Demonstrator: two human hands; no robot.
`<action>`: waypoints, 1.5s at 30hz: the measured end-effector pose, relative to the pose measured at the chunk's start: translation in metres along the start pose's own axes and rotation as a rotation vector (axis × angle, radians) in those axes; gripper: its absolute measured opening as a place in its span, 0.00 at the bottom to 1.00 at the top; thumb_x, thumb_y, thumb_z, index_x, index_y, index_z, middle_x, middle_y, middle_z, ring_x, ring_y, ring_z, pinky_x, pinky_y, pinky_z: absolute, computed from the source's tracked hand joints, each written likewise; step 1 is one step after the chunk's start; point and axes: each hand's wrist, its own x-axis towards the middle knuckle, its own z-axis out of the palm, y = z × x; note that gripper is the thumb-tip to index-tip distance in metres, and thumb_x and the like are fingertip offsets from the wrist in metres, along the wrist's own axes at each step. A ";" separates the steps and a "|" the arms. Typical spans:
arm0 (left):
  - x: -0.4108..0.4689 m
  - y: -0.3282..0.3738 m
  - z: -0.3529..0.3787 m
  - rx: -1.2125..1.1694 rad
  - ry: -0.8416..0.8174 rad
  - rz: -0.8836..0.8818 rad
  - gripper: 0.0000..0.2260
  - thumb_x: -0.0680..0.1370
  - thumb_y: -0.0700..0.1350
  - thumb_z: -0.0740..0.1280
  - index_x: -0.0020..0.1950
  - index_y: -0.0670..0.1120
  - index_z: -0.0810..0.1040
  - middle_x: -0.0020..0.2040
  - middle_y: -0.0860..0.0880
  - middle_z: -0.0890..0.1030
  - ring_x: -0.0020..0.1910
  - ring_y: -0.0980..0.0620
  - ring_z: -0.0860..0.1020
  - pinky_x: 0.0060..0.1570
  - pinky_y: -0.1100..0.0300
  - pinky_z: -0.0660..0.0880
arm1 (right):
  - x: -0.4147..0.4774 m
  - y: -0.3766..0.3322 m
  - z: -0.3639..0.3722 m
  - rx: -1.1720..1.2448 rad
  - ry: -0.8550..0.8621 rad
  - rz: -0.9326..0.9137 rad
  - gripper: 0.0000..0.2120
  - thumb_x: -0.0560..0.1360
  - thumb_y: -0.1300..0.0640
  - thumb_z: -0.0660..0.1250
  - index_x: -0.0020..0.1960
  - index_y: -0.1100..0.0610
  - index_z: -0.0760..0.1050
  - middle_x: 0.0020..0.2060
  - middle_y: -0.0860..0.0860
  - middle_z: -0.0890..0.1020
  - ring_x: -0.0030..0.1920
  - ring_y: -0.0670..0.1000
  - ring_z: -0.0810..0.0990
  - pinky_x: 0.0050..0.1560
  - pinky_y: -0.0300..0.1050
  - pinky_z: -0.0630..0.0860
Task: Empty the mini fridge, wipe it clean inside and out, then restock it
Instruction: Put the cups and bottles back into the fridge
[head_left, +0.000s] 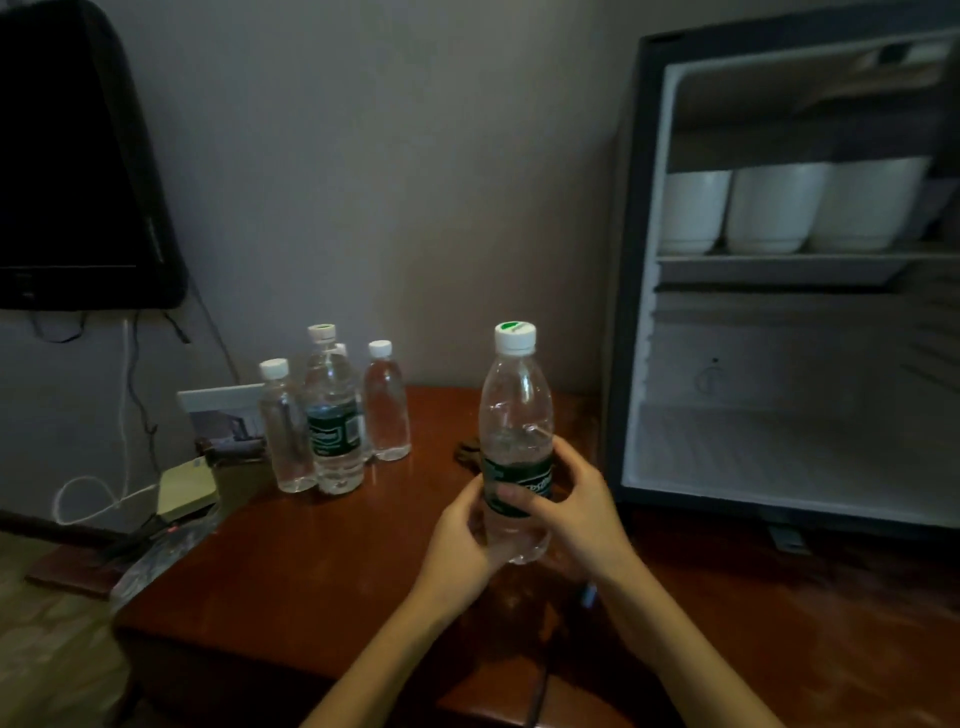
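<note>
We hold the clear plastic green-labelled water bottle (516, 441) upright with left hand (462, 540) and right hand (566, 499) curled round it above the reddish wooden table (311, 561); we should set it steadily beside the standing bottles (332, 415).

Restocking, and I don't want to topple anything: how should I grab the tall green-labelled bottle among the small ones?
Grip the tall labelled bottle by its neck under the cap, coming from above: it stands upright, and small bottles crowd its body on both sides, leaving only its top clear.
</note>
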 end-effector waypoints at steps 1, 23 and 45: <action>0.004 0.004 0.016 -0.013 -0.012 0.022 0.29 0.68 0.39 0.78 0.66 0.49 0.74 0.59 0.51 0.81 0.60 0.51 0.79 0.58 0.53 0.77 | -0.002 -0.003 -0.015 0.006 0.021 0.005 0.27 0.64 0.55 0.79 0.60 0.46 0.75 0.53 0.41 0.82 0.55 0.41 0.80 0.53 0.38 0.78; 0.037 0.018 0.145 0.593 -0.384 0.217 0.45 0.80 0.49 0.64 0.73 0.58 0.26 0.74 0.58 0.27 0.69 0.58 0.66 0.62 0.69 0.65 | 0.043 0.026 -0.152 -0.086 0.303 0.045 0.22 0.70 0.58 0.73 0.61 0.49 0.71 0.54 0.42 0.78 0.55 0.41 0.76 0.47 0.31 0.74; 0.089 0.004 0.186 0.750 -0.425 0.088 0.50 0.76 0.56 0.67 0.75 0.43 0.29 0.75 0.47 0.29 0.77 0.48 0.38 0.76 0.56 0.50 | 0.087 0.045 -0.176 -0.388 0.164 0.039 0.20 0.72 0.65 0.71 0.60 0.54 0.68 0.49 0.40 0.74 0.48 0.28 0.75 0.44 0.23 0.71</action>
